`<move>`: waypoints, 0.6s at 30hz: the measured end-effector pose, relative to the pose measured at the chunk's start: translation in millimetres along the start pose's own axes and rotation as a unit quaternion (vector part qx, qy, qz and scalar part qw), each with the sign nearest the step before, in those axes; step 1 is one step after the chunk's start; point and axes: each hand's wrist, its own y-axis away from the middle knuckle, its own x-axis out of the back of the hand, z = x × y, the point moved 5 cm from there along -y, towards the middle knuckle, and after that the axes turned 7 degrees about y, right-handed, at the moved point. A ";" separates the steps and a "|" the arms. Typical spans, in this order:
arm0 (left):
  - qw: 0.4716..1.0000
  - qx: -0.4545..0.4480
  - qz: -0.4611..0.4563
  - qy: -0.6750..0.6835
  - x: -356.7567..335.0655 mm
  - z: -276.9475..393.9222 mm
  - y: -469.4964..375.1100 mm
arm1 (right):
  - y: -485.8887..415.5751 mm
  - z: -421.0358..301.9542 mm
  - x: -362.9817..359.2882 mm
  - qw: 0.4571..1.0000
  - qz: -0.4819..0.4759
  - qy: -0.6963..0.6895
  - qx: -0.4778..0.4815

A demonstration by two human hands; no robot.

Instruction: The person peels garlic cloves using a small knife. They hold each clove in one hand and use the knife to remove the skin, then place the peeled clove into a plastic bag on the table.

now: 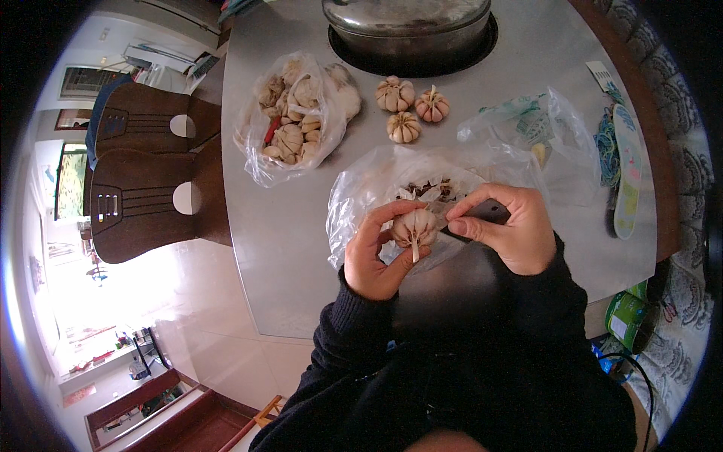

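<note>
My left hand grips a whole garlic bulb between thumb and fingers, its pale stem pointing toward me. Close on the bulb's right side, my right hand has thumb and index finger pinched together. In the gap between those fingers shows a dark handle-like piece with a small hole; whether it is held or lies beneath is unclear. Below both hands, a clear plastic bag lies spread open with dark scraps and papery garlic skins on it. Three garlic bulbs sit together just beyond the bag.
At left, a plastic bag holds several garlic bulbs and a red chilli. A lidded metal pot sits in the table's opening. On the right lie another plastic bag, blue-green string and a shoe insole. Wooden chairs stand left.
</note>
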 end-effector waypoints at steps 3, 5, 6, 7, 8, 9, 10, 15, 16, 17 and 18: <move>1.000 0.000 0.014 0.009 0.2 -0.4 0.7 | 2.6 1.9 -2.2 0.996 -0.041 -0.046 -0.063; 1.000 -0.004 0.022 0.020 -0.1 -0.4 0.9 | 0.5 0.1 -5.8 0.997 -0.044 -0.063 -0.030; 0.999 -0.004 0.025 0.029 -0.2 -0.5 0.9 | -2.1 -1.1 -7.1 0.998 -0.026 -0.055 0.005; 1.000 -0.018 0.014 0.001 -0.5 1.2 0.7 | -5.2 -3.5 -9.3 0.997 -0.006 -0.049 0.056; 0.999 -0.031 0.002 -0.025 -0.6 2.8 0.5 | -6.0 -6.4 -9.6 0.993 0.013 -0.042 0.108; 0.998 -0.047 -0.010 -0.047 -1.2 4.3 0.3 | -6.3 -2.0 -11.1 0.996 0.003 -0.042 0.077; 0.997 -0.056 -0.011 -0.055 -1.0 4.9 0.2 | -5.8 1.6 -11.9 0.998 -0.007 -0.042 0.047; 0.995 -0.073 -0.021 -0.069 -1.4 4.1 0.9 | -1.9 9.3 -9.2 0.995 -0.057 -0.054 -0.061; 0.996 -0.069 -0.020 -0.051 -1.5 2.9 1.0 | -2.3 9.7 -8.7 0.994 -0.066 -0.062 -0.070; 0.997 -0.066 -0.018 -0.033 -1.7 1.9 0.9 | -2.9 8.2 -8.3 0.993 -0.070 -0.078 -0.057; 0.998 -0.062 -0.018 -0.017 -1.8 1.1 1.0 | -3.1 9.9 -8.8 0.992 -0.067 -0.075 -0.070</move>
